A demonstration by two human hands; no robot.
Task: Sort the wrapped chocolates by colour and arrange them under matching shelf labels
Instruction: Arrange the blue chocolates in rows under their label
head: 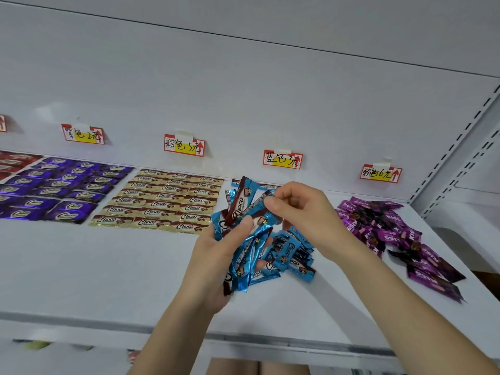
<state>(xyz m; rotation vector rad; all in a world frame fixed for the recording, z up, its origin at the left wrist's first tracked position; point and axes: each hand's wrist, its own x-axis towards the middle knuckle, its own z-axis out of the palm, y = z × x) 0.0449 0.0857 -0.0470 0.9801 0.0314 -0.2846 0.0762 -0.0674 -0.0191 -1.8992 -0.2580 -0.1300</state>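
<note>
Below the red-and-yellow paper shelf label (282, 159), my left hand (216, 255) grips shiny blue foil-wrapped chocolates (244, 247); my right hand (300, 209) pinches one. Tugging could spill the slippery bunch.

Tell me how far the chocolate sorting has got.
Done: purple chocolates and gold chocolates lie in neat rows. In hand: the left grip holds a blue bunch; the right grip pinches one wrapper of it. Left: laying blue under the blue label, and tidying the loose pink heap.
</note>
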